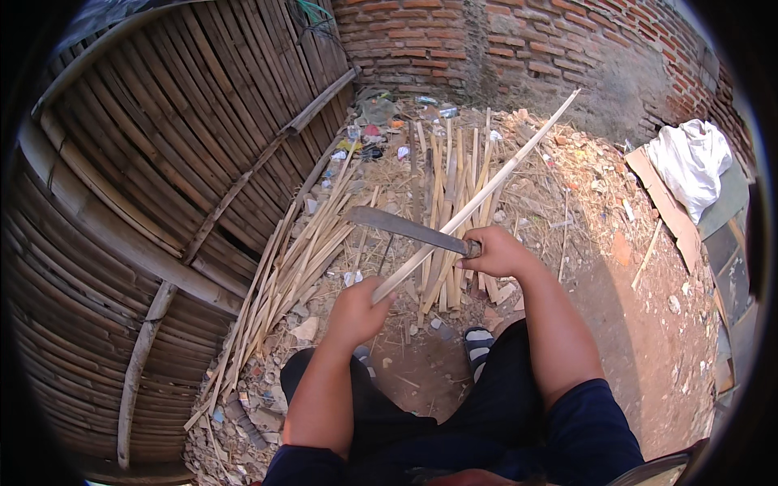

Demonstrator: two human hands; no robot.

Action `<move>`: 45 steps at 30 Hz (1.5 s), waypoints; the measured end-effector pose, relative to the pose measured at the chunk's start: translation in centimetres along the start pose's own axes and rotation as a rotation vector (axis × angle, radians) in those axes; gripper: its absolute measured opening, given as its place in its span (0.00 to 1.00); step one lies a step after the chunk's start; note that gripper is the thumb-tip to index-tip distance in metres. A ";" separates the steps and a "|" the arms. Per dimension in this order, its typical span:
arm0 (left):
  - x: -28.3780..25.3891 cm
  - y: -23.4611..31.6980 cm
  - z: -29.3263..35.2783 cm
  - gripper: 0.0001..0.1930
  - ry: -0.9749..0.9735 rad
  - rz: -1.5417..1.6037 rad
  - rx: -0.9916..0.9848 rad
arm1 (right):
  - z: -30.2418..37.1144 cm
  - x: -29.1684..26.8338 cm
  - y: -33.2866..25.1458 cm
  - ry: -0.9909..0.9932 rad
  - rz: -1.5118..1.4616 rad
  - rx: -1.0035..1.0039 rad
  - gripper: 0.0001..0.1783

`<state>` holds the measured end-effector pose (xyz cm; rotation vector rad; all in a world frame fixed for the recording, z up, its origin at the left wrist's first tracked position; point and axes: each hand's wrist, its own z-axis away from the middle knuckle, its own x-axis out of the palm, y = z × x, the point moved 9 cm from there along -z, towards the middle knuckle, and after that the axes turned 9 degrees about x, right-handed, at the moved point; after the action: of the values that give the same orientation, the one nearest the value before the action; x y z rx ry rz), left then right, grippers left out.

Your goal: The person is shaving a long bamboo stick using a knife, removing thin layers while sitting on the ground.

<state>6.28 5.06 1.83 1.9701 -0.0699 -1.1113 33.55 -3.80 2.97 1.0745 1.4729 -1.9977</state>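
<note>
My left hand (358, 312) is closed round the lower end of a long, pale bamboo strip (501, 176), which slants up and away to the far right. In my right hand (494, 251) is the handle of a machete (405, 227). Its dark, broad blade points left and crosses the strip close to my right hand; whether the two touch I cannot tell. Under them, a pile of split bamboo strips (454, 182) lies on the ground, pointing away from me. Another heap of strips (304, 243) lies to the left, along the bamboo wall.
A slatted bamboo wall (178, 121) rises at the left, and a brick wall (559, 49) closes the far side. Rubble, shavings and litter cover much of the ground. At the right are a white sack (691, 166) and a cardboard sheet (664, 206). My sandalled foot (479, 350) stands near the pile.
</note>
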 end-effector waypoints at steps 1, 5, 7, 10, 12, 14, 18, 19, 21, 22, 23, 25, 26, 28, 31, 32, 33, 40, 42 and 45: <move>0.0 0.0 -0.1 0.15 -0.005 -0.008 -0.009 | -0.2 -1.1 1.4 0.063 -0.024 0.053 0.26; 0.0 0.0 -0.2 0.14 -0.012 -0.052 -0.036 | -0.2 -3.3 4.6 0.198 -0.134 0.220 0.27; 0.0 -0.1 -0.2 0.14 -0.010 -0.051 -0.032 | 0.3 -3.5 4.3 0.191 -0.158 0.253 0.27; 0.4 0.3 -0.3 0.14 -0.030 -0.029 -0.046 | 0.2 -2.2 2.6 0.137 -0.014 0.089 0.27; 0.3 0.1 -0.2 0.14 -0.036 -0.019 -0.058 | 0.5 -0.8 -0.3 0.062 0.074 0.015 0.26; 0.5 -0.3 -0.1 0.14 -0.040 -0.007 -0.052 | 0.7 1.1 -1.8 -0.013 0.136 -0.058 0.26; 0.3 -0.5 0.0 0.16 -0.033 -0.021 -0.029 | 0.7 1.9 -3.3 -0.032 0.143 -0.136 0.23; 0.5 -0.9 0.1 0.16 -0.027 -0.010 -0.018 | 0.5 1.7 -2.8 -0.031 0.100 -0.117 0.24; 0.6 -0.9 0.0 0.17 -0.025 0.005 -0.015 | -0.1 0.8 -0.9 -0.028 0.027 -0.079 0.27; 0.6 -0.6 -0.1 0.17 -0.032 0.008 -0.024 | -0.3 0.1 0.3 0.021 0.013 -0.041 0.27; 0.7 -0.5 -0.1 0.17 -0.038 0.010 -0.036 | -0.4 -0.7 1.2 0.067 0.000 -0.005 0.27; 0.5 -0.3 -0.1 0.17 -0.045 -0.016 -0.043 | -0.5 -1.7 3.2 0.104 -0.062 0.120 0.27; 0.6 -0.3 -0.1 0.16 -0.052 -0.028 -0.046 | -0.5 -1.9 3.8 0.123 -0.086 0.137 0.27; 0.8 -0.2 -0.2 0.16 -0.054 -0.025 -0.039 | -0.4 -2.3 5.2 0.162 -0.134 0.172 0.27; 0.8 -0.6 -0.1 0.16 -0.058 -0.027 -0.047 | -0.3 -1.8 3.1 0.105 -0.046 0.135 0.27; 0.8 -0.6 -0.1 0.16 -0.063 -0.027 -0.048 | -0.3 -1.3 2.4 0.083 -0.006 0.110 0.27; 0.9 -0.6 -0.1 0.16 -0.066 -0.027 -0.049 | -0.4 -0.8 1.8 0.062 0.035 0.086 0.26; 0.9 -0.9 0.1 0.16 -0.069 -0.026 -0.025 | 0.0 1.6 -1.2 -0.039 0.128 -0.044 0.26; 1.0 -0.8 0.0 0.16 -0.070 -0.025 -0.023 | -0.3 1.3 -0.4 -0.070 0.056 -0.037 0.26; 1.2 -0.7 -0.1 0.17 -0.081 -0.027 -0.032 | -0.4 0.3 0.9 -0.002 0.005 0.006 0.26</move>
<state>6.83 5.01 0.57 1.9020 -0.0685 -1.2025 34.21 -3.67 2.15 1.0766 1.4633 -2.0004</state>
